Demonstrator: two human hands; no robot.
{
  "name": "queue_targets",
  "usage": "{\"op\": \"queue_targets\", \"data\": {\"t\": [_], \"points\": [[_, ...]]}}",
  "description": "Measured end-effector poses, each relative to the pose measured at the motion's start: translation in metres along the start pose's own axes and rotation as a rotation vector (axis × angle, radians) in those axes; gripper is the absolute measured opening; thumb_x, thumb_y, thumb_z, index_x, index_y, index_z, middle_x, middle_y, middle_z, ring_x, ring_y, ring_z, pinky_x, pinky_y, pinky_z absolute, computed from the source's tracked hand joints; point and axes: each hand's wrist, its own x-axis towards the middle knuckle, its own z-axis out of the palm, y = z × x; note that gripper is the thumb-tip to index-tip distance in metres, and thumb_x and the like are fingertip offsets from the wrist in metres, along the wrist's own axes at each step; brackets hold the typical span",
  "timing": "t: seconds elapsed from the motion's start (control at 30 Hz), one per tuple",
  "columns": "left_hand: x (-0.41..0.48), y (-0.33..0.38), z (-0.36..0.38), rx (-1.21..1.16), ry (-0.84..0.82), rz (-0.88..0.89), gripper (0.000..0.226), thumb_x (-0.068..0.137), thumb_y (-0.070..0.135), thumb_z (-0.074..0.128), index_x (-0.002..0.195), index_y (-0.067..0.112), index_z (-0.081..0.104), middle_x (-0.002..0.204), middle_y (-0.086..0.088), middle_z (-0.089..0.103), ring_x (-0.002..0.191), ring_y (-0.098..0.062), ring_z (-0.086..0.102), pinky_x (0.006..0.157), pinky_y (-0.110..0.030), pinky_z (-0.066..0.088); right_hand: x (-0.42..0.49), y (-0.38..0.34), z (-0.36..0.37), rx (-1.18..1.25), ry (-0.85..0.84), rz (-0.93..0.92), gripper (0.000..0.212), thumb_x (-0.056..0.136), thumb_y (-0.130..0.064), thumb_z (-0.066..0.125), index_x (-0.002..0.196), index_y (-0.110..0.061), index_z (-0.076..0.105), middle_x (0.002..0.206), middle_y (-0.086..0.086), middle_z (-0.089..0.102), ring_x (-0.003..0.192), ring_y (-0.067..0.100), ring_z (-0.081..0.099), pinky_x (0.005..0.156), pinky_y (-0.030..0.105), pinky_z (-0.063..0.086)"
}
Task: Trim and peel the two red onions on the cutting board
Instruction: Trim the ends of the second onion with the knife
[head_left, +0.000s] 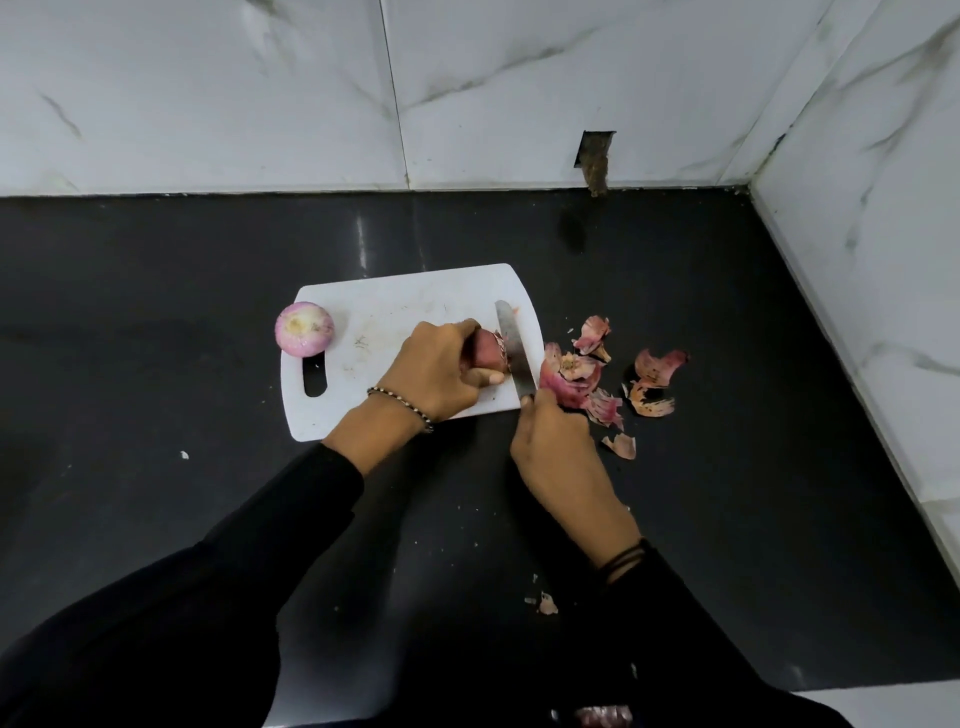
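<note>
Pins the unpeeled red onion (485, 356) on its side near the right end of the cutting board (395, 306) with the left hand (434, 371), fingers curled over it, thumb low and close to the blade. Grips the knife (514, 348) in the right hand (553, 452), handle hidden in the fist, blade set across the onion's exposed end. Probably handles as firm, dense and round, so apt to roll; wears a dry, papery skin likely to slip and tear. Calls for a hold on the broad middle, fingertips tucked back from the edge. Leaves the peeled onion (304, 329) at the board's left edge, above the handle slot, well apart from the cutting. Shows loose skins (571, 374) heaped on the black desk (727, 312) just beside the board's right edge, close to the knife hand; might crowd the blade's path. Backs onto marble wall tiles (208, 93), well apart from the work.
</note>
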Motion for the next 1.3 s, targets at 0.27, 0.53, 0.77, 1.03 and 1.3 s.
{"op": "queue_targets", "data": {"t": [0.27,0.53,0.77,1.03,1.3], "points": [[-0.013,-0.016,-0.003,-0.166,-0.011,0.004,0.064,0.078,0.026,0.083,0.134,0.014,0.055,0.124,-0.005,0.067,0.110,-0.020,0.064,0.097,-0.026,0.048,-0.015,0.018,-0.016,0.184,0.034,0.007,0.028,0.108,-0.044,0.026,0.107,-0.023,0.045,0.090,0.008,0.061,0.082,0.023,0.065,0.077,0.050,0.059],[-0.014,-0.012,-0.002,-0.207,-0.033,-0.021,0.061,0.074,0.021,0.086,0.123,0.014,0.050,0.114,0.003,0.062,0.104,-0.015,0.061,0.092,-0.022,0.047,-0.030,0.008,-0.017,0.164,0.009,-0.138,0.029,0.110,-0.034,0.030,0.113,-0.015,0.052,0.090,0.004,0.061,0.083,0.017,0.056,0.076,0.039,0.046],[-0.012,-0.008,0.000,-0.188,-0.014,-0.056,0.059,0.076,0.022,0.085,0.125,0.013,0.052,0.116,-0.003,0.066,0.103,-0.020,0.062,0.095,-0.032,0.051,-0.027,0.003,-0.007,0.113,0.058,-0.192,0.025,0.109,-0.025,0.032,0.106,-0.007,0.049,0.071,0.008,0.056,0.074,0.029,0.057,0.066,0.039,0.038],[0.004,0.007,-0.006,-0.032,-0.049,-0.061,0.023,0.082,0.020,0.077,0.101,0.010,0.068,0.089,-0.004,0.068,0.086,-0.023,0.062,0.075,-0.024,0.044,-0.023,0.004,-0.007,0.051,0.047,-0.167,0.027,0.109,-0.029,0.029,0.112,-0.008,0.047,0.084,0.014,0.061,0.079,0.031,0.062,0.064,0.044,0.046],[0.012,0.021,-0.007,0.036,-0.099,-0.086,0.015,0.080,0.015,0.077,0.080,0.017,0.062,0.074,0.001,0.060,0.075,-0.018,0.056,0.069,-0.025,0.044,-0.021,-0.002,-0.018,0.043,-0.022,-0.126,0.030,0.110,-0.033,0.024,0.110,-0.011,0.044,0.086,0.009,0.055,0.083,0.025,0.058,0.071,0.043,0.049]]}}
